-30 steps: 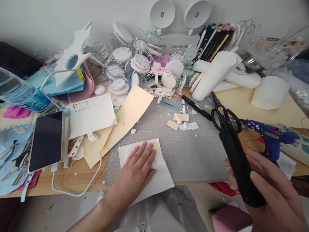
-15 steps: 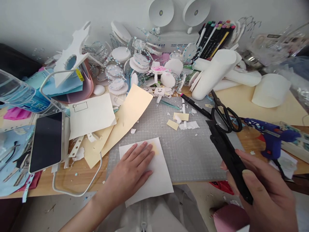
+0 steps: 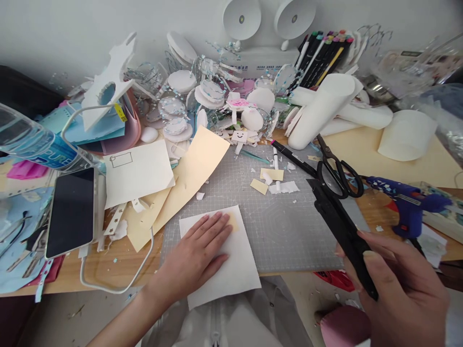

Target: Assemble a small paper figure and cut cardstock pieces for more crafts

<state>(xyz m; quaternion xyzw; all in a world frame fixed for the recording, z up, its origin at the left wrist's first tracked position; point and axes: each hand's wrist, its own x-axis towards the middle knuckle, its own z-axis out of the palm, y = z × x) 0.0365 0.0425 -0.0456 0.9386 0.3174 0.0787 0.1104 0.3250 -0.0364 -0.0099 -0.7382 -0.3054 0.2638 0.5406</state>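
Note:
My left hand (image 3: 193, 255) lies flat with fingers together on a white sheet of paper (image 3: 231, 270) at the near edge of the grey cutting mat (image 3: 282, 226). My right hand (image 3: 394, 284) grips a long black tool (image 3: 340, 231) by its lower end at the mat's right side; the tool points up and away from me. Its tip reaches toward a pair of black scissors (image 3: 336, 166) lying on the table just beyond.
A phone (image 3: 70, 212) with a white cable lies at the left beside a water bottle (image 3: 32, 142). Cream card (image 3: 191, 173), paper scraps, foam discs, markers (image 3: 321, 58), rolled white sheets (image 3: 321, 111) and a blue glue gun (image 3: 408, 202) crowd the table.
My right hand drew the black tool a little down and left, nearer the mat. My left hand stayed flat on the white paper.

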